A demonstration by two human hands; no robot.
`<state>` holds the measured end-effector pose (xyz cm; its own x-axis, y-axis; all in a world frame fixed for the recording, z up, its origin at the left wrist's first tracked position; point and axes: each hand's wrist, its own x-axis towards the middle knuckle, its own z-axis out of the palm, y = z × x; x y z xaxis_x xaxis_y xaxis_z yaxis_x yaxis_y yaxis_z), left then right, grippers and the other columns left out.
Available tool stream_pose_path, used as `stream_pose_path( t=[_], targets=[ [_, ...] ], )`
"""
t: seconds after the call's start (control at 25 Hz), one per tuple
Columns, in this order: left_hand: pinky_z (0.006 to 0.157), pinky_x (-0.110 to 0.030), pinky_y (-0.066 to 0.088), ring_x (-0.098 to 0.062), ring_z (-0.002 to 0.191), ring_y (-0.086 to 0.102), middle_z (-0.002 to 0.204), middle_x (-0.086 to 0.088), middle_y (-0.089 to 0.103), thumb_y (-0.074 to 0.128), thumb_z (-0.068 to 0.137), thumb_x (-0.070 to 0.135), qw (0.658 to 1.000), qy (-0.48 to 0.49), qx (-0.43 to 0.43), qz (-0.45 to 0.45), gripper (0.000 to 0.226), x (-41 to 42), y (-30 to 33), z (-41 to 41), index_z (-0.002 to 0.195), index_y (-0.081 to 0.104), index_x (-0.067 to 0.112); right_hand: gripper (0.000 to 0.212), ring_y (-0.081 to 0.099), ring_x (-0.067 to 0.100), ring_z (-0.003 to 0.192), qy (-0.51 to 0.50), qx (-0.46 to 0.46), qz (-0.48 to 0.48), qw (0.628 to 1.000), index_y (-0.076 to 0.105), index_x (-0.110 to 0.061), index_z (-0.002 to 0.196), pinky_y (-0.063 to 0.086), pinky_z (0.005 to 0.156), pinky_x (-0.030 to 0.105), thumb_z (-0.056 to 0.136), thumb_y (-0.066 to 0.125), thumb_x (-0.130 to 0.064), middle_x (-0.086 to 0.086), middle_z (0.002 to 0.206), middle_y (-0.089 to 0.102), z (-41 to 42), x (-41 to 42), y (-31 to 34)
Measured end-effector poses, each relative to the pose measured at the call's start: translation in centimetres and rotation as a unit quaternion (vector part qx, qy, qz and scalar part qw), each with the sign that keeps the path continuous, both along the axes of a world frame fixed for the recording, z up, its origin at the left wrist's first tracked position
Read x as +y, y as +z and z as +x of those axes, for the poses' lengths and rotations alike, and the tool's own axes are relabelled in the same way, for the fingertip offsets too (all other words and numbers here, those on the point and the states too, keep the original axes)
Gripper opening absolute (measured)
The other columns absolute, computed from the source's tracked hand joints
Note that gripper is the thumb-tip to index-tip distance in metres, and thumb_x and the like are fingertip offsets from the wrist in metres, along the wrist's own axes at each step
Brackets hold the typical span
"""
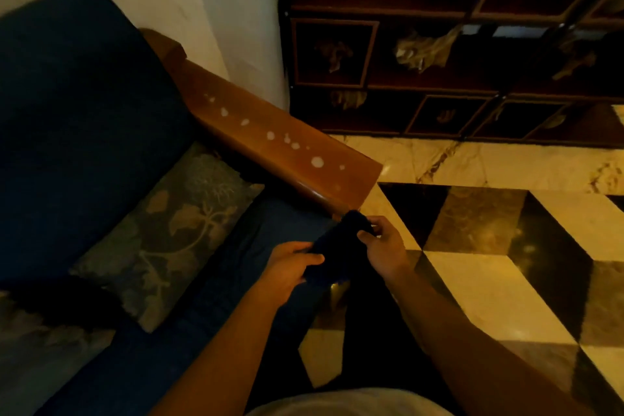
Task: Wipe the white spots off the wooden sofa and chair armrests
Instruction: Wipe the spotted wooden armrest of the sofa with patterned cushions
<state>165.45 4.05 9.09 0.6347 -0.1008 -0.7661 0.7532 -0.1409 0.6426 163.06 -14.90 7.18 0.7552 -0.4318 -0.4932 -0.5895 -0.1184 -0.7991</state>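
Beside the blue sofa [84,132] with its patterned cushion [162,230], the wooden armrest [270,132] carries white spots [316,162] along its top, while just below its near end the left hand [287,267] and right hand [385,246] together grip a dark cloth [337,246].

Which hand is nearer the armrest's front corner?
Right. The right hand sits just below the armrest corner; the left hand is lower, over the seat.

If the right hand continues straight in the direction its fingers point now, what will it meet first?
The right hand points up and left, gripping the dark cloth. Going on, it would probably meet the near end of the wooden armrest first, though depth is hard to judge here.
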Motion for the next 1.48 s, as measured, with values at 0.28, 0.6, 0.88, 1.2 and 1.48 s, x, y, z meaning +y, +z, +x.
stream_pose_path(
  t=[0.28, 0.6, 0.88, 1.2, 1.48],
  targets=[
    [0.073, -0.022, 0.056, -0.017, 0.09, 0.072, 0.091, 0.001, 0.074, 0.081, 0.079, -0.004, 0.981, 0.134, -0.067, 0.119, 0.031, -10.2, -3.5, 10.0, 0.087, 0.072, 0.025, 0.021, 0.063, 0.019, 0.101, 0.11, 0.007, -0.016, 0.994, 0.064, -0.018, 0.113, 0.047, 0.082, 0.031, 0.094, 0.069, -0.01, 0.0, 0.104, 0.065, 14.9, -9.0, -2.3],
    [0.061, -0.006, 0.043, 0.004, 0.076, 0.059, 0.087, 0.016, 0.061, 0.078, 0.086, 0.022, 0.967, 0.171, 0.015, 0.187, 0.03, -11.9, -11.2, 11.1, 0.106, 0.056, 0.02, 0.06, 0.033, 0.048, 0.145, 0.371, -0.051, -0.346, 0.86, 0.048, -0.015, 0.152, 0.033, 0.118, 0.06, 0.098, 0.064, -0.037, 0.023, 0.158, 0.037, 17.0, -8.3, -8.9],
    [0.089, -0.031, 0.054, -0.019, 0.106, 0.071, 0.119, -0.016, 0.071, 0.059, 0.1, 0.017, 0.94, 0.312, 0.135, 0.028, 0.014, -10.4, -13.0, 10.4, 0.11, 0.068, 0.019, 0.075, 0.006, 0.053, 0.155, 0.618, -0.171, -0.444, 0.626, 0.026, -0.03, 0.163, 0.009, 0.125, 0.065, 0.098, 0.048, -0.059, 0.009, 0.172, 0.017, 16.3, -5.6, -13.2],
    [0.071, -0.031, 0.06, -0.018, 0.095, 0.077, 0.104, -0.006, 0.081, 0.039, 0.107, 0.045, 0.864, 0.486, 0.114, -0.067, 0.041, -5.6, -15.1, 15.9, 0.107, 0.074, 0.024, 0.09, -0.011, 0.052, 0.154, 0.646, -0.218, -0.491, 0.542, 0.015, -0.016, 0.164, -0.005, 0.125, 0.065, 0.093, 0.061, -0.045, 0.009, 0.174, 0.002, 24.1, 6.1, -15.3],
    [0.07, -0.041, 0.055, -0.027, 0.084, 0.073, 0.094, -0.009, 0.076, 0.029, 0.1, 0.068, 0.897, 0.4, 0.187, -0.033, 0.065, -4.3, -14.2, 17.7, 0.106, 0.071, 0.018, 0.096, -0.003, 0.04, 0.159, 0.599, -0.199, -0.447, 0.633, 0.02, -0.02, 0.164, 0.0, 0.128, 0.057, 0.085, 0.07, -0.041, 0.005, 0.174, 0.007, 19.0, 0.1, -14.5]
  ],
)
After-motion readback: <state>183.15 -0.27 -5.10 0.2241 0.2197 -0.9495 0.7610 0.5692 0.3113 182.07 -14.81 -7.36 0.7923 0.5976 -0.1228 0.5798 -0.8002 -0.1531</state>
